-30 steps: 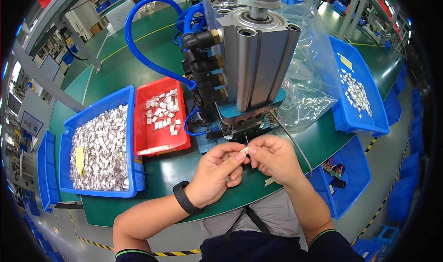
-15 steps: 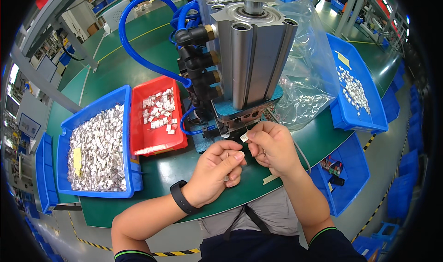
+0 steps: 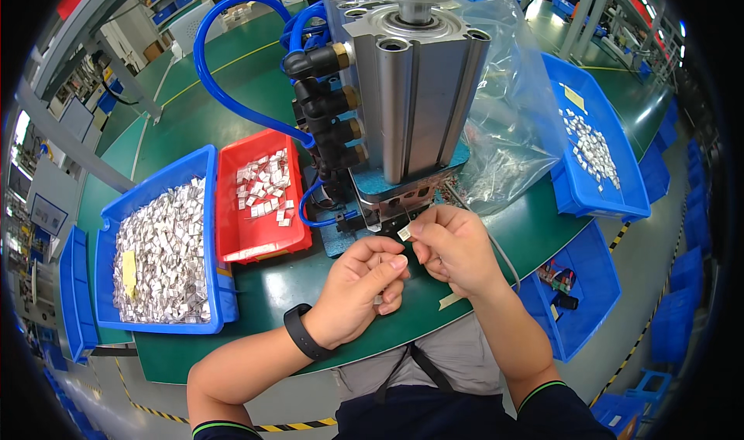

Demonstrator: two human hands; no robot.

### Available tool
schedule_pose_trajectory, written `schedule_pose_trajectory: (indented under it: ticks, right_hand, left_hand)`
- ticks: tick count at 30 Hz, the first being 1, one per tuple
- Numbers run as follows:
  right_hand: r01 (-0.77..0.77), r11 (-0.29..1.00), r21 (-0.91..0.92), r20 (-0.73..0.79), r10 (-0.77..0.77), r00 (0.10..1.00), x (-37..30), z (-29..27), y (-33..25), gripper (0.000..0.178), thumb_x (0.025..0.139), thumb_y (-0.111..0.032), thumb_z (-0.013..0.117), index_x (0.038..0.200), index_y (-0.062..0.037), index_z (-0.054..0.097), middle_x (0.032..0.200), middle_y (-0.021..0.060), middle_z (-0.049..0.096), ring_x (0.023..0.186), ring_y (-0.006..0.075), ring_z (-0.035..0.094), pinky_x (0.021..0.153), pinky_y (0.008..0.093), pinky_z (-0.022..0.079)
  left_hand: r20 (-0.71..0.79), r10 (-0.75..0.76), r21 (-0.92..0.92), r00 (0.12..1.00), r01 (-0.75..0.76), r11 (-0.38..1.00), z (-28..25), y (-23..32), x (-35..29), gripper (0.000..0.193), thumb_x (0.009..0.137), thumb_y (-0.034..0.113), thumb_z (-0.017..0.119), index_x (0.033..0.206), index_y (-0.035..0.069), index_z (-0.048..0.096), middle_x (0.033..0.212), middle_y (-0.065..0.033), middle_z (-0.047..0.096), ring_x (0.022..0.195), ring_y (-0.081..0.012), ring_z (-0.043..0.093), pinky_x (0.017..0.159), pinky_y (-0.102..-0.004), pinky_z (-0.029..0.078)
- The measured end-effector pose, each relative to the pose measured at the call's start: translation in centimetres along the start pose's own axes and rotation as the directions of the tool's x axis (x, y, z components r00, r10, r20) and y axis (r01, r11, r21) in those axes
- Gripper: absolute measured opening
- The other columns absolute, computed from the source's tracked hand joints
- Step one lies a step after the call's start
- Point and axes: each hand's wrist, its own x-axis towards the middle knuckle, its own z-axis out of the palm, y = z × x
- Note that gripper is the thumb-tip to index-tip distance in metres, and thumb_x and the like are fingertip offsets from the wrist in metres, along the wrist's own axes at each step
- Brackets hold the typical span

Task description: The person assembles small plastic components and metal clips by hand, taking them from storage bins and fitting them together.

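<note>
My right hand [image 3: 456, 248] pinches a small white rectangular piece [image 3: 404, 232] between thumb and fingertips, just in front of the press's lower opening. Close beside it, my left hand [image 3: 364, 279] is curled with the thumb against the forefinger. A bit of another small white part [image 3: 378, 300] peeks out under its fingers; the rest is hidden. Before both hands stands a pneumatic press [image 3: 418, 99] with a large grey metal cylinder body, black fittings and blue air hoses. Its tooling [image 3: 399, 204] sits low, behind my fingertips.
To the left, a blue bin [image 3: 221, 273] holds a heap of small white parts, next to a red bin [image 3: 267, 242] with fewer. A clear plastic bag [image 3: 508, 153] and another blue bin [image 3: 577, 200] lie right on the green table [image 3: 279, 304]. A lower blue bin [image 3: 589, 300] hangs beside the edge.
The view has shifted slightly, so the press and bins appear a little further left. Both hands keep nearly the same pose, and the right still pinches the white piece.
</note>
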Motion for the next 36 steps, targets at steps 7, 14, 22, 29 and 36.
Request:
schedule_pose_trajectory:
  ticks: [7, 14, 22, 29, 36]
  right_hand:
    - [0.072, 0.967, -0.244, 0.053, -0.061, 0.997, -1.3, -0.7, 1.0, 0.010, 0.088, -0.010, 0.062, 0.088, -0.0010, 0.061, 0.064, 0.0018, 0.059, 0.050, 0.0015, 0.046, 0.043, 0.0169, 0.032]
    - [0.079, 0.970, -0.231, 0.102, -0.056, 0.993, -1.5, -0.8, 1.1, 0.010, 0.089, -0.010, 0.061, 0.090, -0.0003, 0.060, 0.068, 0.0025, 0.060, 0.049, 0.0024, 0.047, 0.042, 0.0172, 0.034]
    - [-0.187, 0.974, 0.130, 0.088, 0.176, 0.980, -0.7, -1.3, 0.3, 0.008, 0.088, -0.005, 0.052, 0.082, -0.0007, 0.051, 0.067, 0.0120, 0.058, 0.039, 0.0105, 0.046, 0.031, 0.0209, 0.029]
    - [-0.103, 0.953, -0.285, 0.166, 0.155, 0.974, -2.2, -0.2, 0.1, 0.013, 0.085, -0.011, 0.067, 0.087, 0.0003, 0.061, 0.058, -0.0020, 0.054, 0.045, 0.0021, 0.042, 0.040, 0.0183, 0.027]
    - [0.129, 0.540, -0.832, 0.185, 0.050, 0.981, -3.2, 2.3, -1.5, 0.026, 0.080, -0.024, 0.071, 0.091, -0.0012, 0.066, 0.054, 0.0043, 0.056, 0.044, 0.0075, 0.046, 0.043, 0.0250, 0.032]
  left_hand:
    - [-0.017, 0.001, -0.010, 1.000, -0.001, 1.000, 0.1, -0.1, 0.0, 0.012, 0.093, 0.007, 0.056, 0.104, 0.007, 0.052, 0.084, -0.0081, 0.059, 0.057, -0.0111, 0.045, 0.049, -0.0247, 0.036]
    - [-0.021, 0.023, 0.014, 1.000, -0.023, 1.000, -0.2, -0.3, 0.0, 0.006, 0.093, 0.006, 0.055, 0.098, 0.006, 0.052, 0.083, -0.0087, 0.059, 0.056, -0.0106, 0.045, 0.048, -0.0245, 0.036]
    - [0.001, -0.019, 0.005, 1.000, 0.019, 1.000, -0.3, 0.0, 0.1, 0.010, 0.095, 0.013, 0.050, 0.102, 0.007, 0.048, 0.087, -0.0121, 0.058, 0.057, -0.0137, 0.047, 0.047, -0.0247, 0.035]
    - [0.004, -0.046, 0.043, 0.999, 0.046, 0.998, 0.0, 0.2, 0.2, 0.023, 0.095, 0.025, 0.044, 0.110, 0.007, 0.043, 0.095, -0.0149, 0.056, 0.058, -0.0167, 0.049, 0.044, -0.0254, 0.034]
    - [0.024, -0.081, 0.144, 0.996, 0.077, 0.987, 0.1, 0.5, -0.2, 0.029, 0.095, 0.027, 0.044, 0.115, 0.008, 0.039, 0.097, -0.0137, 0.056, 0.060, -0.0134, 0.048, 0.043, -0.0227, 0.031]
